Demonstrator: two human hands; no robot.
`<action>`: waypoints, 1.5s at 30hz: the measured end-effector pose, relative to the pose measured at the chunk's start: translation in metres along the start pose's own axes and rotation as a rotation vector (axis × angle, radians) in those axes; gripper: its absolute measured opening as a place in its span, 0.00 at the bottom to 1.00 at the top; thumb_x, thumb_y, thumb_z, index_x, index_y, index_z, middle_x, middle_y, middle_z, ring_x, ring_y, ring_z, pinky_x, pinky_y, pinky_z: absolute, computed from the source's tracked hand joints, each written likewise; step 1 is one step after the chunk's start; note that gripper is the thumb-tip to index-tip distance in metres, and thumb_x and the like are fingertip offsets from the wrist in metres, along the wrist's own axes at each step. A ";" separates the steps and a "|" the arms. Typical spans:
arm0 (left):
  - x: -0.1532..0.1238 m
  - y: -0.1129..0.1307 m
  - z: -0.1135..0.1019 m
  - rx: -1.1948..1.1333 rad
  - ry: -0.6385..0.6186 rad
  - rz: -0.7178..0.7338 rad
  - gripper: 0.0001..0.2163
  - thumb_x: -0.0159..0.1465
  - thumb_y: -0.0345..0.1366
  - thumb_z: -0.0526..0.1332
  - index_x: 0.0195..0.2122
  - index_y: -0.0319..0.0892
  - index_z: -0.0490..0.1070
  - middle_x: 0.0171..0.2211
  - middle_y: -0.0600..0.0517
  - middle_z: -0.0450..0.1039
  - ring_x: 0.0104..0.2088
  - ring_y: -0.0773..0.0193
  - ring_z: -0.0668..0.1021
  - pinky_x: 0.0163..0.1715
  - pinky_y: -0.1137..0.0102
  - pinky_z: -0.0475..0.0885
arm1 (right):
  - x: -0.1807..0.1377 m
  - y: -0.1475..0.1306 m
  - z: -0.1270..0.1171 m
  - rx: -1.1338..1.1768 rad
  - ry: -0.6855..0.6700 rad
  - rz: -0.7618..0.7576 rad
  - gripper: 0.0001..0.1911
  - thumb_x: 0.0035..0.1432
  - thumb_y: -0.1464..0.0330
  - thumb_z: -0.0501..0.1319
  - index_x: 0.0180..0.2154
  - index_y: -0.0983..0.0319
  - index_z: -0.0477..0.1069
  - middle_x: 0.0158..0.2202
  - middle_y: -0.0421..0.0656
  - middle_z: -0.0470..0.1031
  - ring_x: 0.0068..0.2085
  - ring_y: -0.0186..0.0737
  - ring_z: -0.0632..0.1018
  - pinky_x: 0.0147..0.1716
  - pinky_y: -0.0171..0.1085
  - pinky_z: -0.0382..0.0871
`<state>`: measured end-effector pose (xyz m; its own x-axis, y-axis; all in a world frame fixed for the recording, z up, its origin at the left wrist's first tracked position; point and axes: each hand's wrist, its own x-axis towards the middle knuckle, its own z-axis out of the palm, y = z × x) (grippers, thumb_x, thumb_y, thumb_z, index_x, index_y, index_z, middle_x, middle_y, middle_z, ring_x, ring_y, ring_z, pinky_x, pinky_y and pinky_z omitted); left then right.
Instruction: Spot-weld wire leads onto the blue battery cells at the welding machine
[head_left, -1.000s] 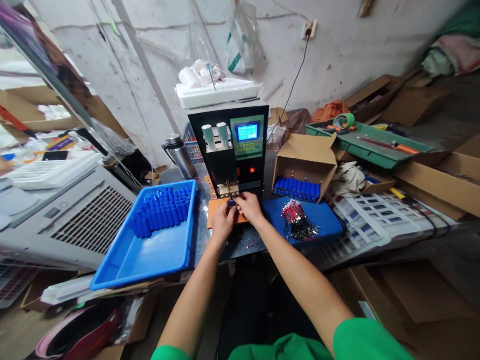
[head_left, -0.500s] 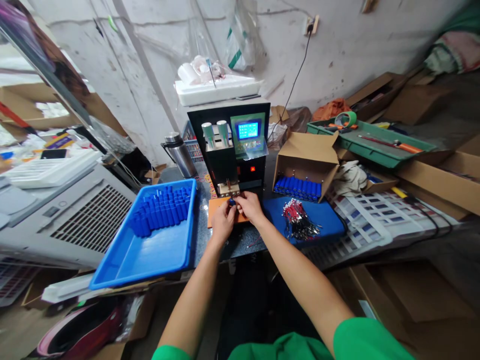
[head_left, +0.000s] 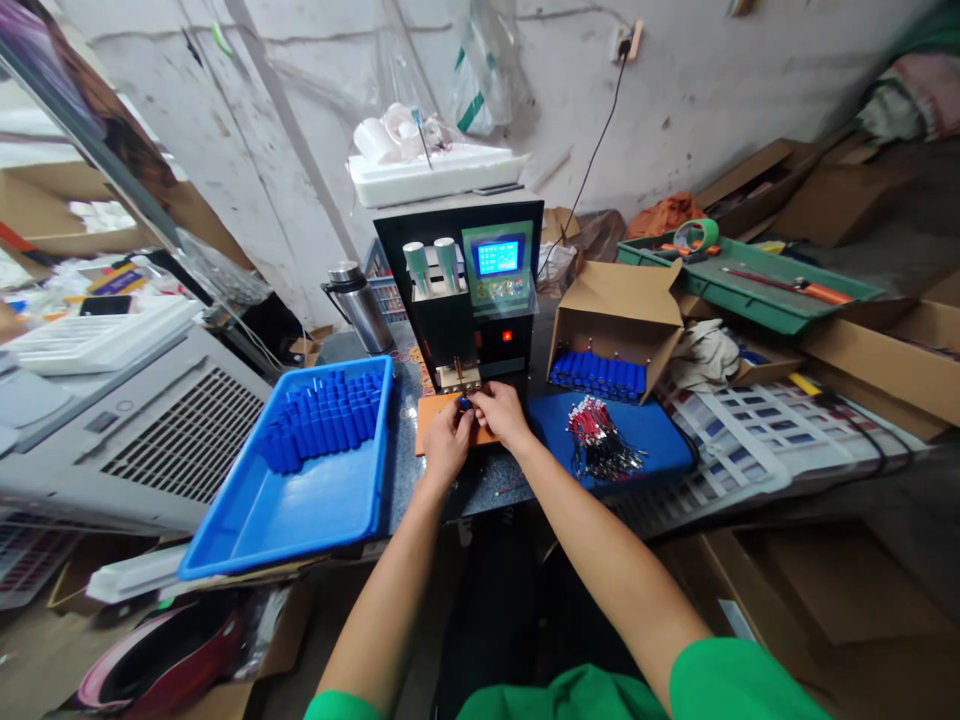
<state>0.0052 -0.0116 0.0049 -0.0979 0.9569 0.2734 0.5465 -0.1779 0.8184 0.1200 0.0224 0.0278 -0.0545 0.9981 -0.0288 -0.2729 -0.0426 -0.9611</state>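
Observation:
At the foot of a black spot-welding machine [head_left: 491, 345] with a lit screen, my two hands meet over an orange block [head_left: 433, 408]. My left hand [head_left: 448, 438] is closed around a small blue cylindrical battery cell [head_left: 465, 403], its end turned toward the welding electrodes [head_left: 459, 377]. The fingers of my right hand [head_left: 501, 412] are pinched together at the cell's right side, close under the electrodes; what is between them is hidden. A bundle of red and black wire leads [head_left: 604, 440] lies right of my hands on a blue pad [head_left: 667, 440].
Left stands a blue tray [head_left: 292, 535] with rows of blue cells [head_left: 322, 420]. An open cardboard box [head_left: 619, 290] at right holds more cells. A steel flask [head_left: 360, 305] is behind the tray. A green tray [head_left: 787, 310] with tape and tools sits further right.
My hands stay at the electrodes with the battery cell, in nearly the same pose. The view has shifted very slightly; nothing else has visibly moved.

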 end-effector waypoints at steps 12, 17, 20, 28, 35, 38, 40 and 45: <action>-0.002 0.006 -0.001 0.122 0.036 -0.004 0.13 0.65 0.41 0.57 0.46 0.44 0.75 0.28 0.53 0.74 0.27 0.64 0.71 0.28 0.72 0.61 | 0.000 0.002 -0.001 0.013 -0.005 -0.002 0.11 0.46 0.64 0.65 0.23 0.61 0.65 0.15 0.33 0.64 0.16 0.27 0.64 0.15 0.28 0.57; -0.001 0.004 -0.001 0.116 0.028 -0.009 0.13 0.65 0.41 0.57 0.45 0.44 0.75 0.28 0.52 0.74 0.28 0.63 0.73 0.28 0.72 0.63 | -0.001 0.000 -0.001 0.000 0.004 0.017 0.11 0.46 0.63 0.65 0.23 0.61 0.65 0.15 0.33 0.63 0.16 0.27 0.63 0.15 0.28 0.57; -0.001 0.004 0.000 0.095 0.027 0.001 0.13 0.65 0.41 0.57 0.46 0.44 0.75 0.29 0.52 0.75 0.29 0.63 0.74 0.29 0.72 0.64 | -0.001 -0.002 -0.001 0.004 0.003 0.018 0.12 0.46 0.62 0.66 0.23 0.61 0.65 0.15 0.33 0.63 0.16 0.27 0.63 0.15 0.28 0.57; -0.001 0.006 -0.001 0.145 0.019 -0.005 0.12 0.66 0.40 0.56 0.44 0.43 0.75 0.31 0.51 0.76 0.30 0.62 0.74 0.30 0.71 0.64 | -0.001 0.000 -0.001 0.007 0.004 0.031 0.13 0.46 0.62 0.66 0.23 0.61 0.64 0.15 0.32 0.62 0.17 0.27 0.63 0.14 0.27 0.56; -0.001 0.008 -0.001 0.146 0.020 0.029 0.11 0.66 0.38 0.56 0.44 0.42 0.74 0.32 0.50 0.76 0.32 0.62 0.75 0.34 0.70 0.66 | -0.001 0.003 -0.002 -0.011 0.008 -0.009 0.11 0.48 0.64 0.64 0.23 0.61 0.65 0.15 0.32 0.63 0.16 0.27 0.63 0.15 0.27 0.57; -0.002 0.009 -0.001 0.162 0.012 0.010 0.11 0.66 0.38 0.56 0.45 0.42 0.74 0.31 0.51 0.76 0.31 0.64 0.74 0.33 0.71 0.65 | -0.001 0.003 -0.002 -0.022 0.007 -0.024 0.11 0.47 0.63 0.64 0.23 0.61 0.65 0.15 0.32 0.63 0.16 0.27 0.63 0.15 0.27 0.57; -0.002 0.009 -0.001 0.168 0.007 0.004 0.11 0.66 0.38 0.56 0.45 0.42 0.74 0.32 0.51 0.76 0.32 0.64 0.74 0.32 0.71 0.65 | 0.000 0.003 -0.002 -0.022 0.007 -0.032 0.10 0.47 0.63 0.63 0.23 0.61 0.65 0.15 0.32 0.64 0.16 0.27 0.64 0.15 0.27 0.57; -0.002 0.007 0.000 0.177 0.001 -0.016 0.12 0.66 0.39 0.56 0.46 0.43 0.74 0.32 0.50 0.76 0.32 0.63 0.75 0.31 0.71 0.65 | 0.000 0.003 -0.002 -0.020 0.013 -0.032 0.10 0.48 0.64 0.63 0.23 0.61 0.65 0.15 0.32 0.64 0.15 0.27 0.64 0.14 0.27 0.57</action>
<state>0.0091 -0.0144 0.0101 -0.1090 0.9591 0.2614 0.6829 -0.1189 0.7208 0.1208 0.0224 0.0246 -0.0332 0.9994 -0.0011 -0.2553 -0.0096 -0.9668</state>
